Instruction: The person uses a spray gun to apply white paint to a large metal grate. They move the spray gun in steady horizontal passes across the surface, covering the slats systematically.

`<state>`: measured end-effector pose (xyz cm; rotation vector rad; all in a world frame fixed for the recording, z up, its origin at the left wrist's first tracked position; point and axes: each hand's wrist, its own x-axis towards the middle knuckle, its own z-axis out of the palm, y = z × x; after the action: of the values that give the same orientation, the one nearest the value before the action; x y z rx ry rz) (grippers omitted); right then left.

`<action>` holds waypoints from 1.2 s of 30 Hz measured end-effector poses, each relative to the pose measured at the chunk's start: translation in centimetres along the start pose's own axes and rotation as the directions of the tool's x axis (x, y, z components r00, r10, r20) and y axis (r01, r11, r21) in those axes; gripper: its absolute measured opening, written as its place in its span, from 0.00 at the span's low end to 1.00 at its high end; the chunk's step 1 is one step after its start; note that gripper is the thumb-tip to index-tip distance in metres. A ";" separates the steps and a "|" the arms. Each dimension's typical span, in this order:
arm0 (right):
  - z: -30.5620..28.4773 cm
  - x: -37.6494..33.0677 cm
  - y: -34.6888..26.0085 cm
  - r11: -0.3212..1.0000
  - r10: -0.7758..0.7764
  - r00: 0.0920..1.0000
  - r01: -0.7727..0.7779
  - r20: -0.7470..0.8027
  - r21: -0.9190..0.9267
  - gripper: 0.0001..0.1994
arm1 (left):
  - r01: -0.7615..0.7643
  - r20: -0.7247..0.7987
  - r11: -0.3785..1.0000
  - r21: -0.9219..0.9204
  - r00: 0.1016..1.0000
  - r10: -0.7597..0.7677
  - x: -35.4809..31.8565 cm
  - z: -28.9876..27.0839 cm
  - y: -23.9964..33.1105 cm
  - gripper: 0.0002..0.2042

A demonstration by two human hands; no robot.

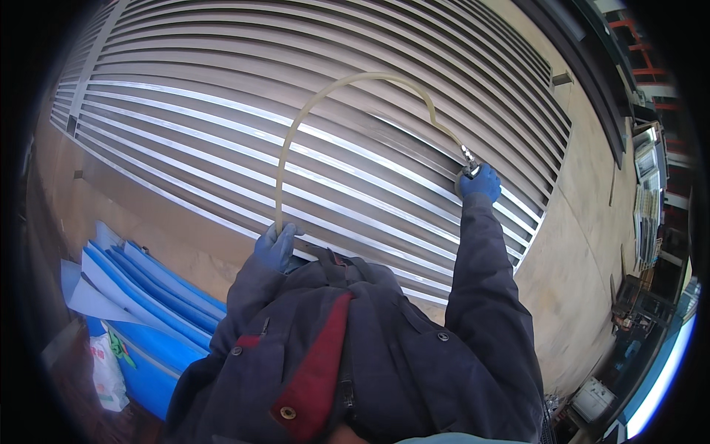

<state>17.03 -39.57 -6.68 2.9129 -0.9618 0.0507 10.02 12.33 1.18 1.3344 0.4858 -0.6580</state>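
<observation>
There it was, the pale, translucent, rubbery hose (310, 111), looping up in a tall smooth arch across the wall of long horizontal metal slats (222, 96), grey bands alternating with bright shiny strips. At the arch's right foot the hose ended in a small silvery metal nozzle (469, 159), pressed right against the slats.

The right hand (481, 183), in a blue textured work glove, was wrapped shut around the base of that nozzle, fingers curled tight, the arm in its dark quilted sleeve stretched up and almost straight. The left hand (275, 248), gloved the same blue, sat at the arch's left foot, lower down the slats, fist closed on the hose with the tube rising straight out of the top of the grip; that elbow was bent and tucked near the chest.

The person's dark navy jacket with a red lining strip (318, 362) filled the space below the hose. Down to the left of the arch, under the slats, lay a stack of blue-and-white flat sheets (140, 288), with a crumpled white plastic bag (107, 374) beside them. Right of the slats ran a plain beige concrete wall (577, 229).
</observation>
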 end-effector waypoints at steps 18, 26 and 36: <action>-2.9 -3.1 -26.8 0.846 -0.534 0.830 0.524 0.161 0.101 0.25 | -0.169 -0.280 0.986 0.012 0.946 0.166 -0.3 -5.5 0.1 0.15; -1.3 -2.9 -13.3 0.950 -0.311 0.934 0.310 0.178 0.033 0.30 | -0.109 -0.144 0.991 0.073 0.982 0.119 0.9 -2.8 0.3 0.15; -0.2 -1.7 1.1 0.999 0.009 0.999 -0.007 0.041 -0.046 0.22 | -0.046 0.028 0.998 0.036 0.999 0.045 1.2 0.5 -0.4 0.13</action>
<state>15.03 -39.42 -6.50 2.8788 -0.9679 -0.0308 10.60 11.60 0.21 1.3655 0.4218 -0.6494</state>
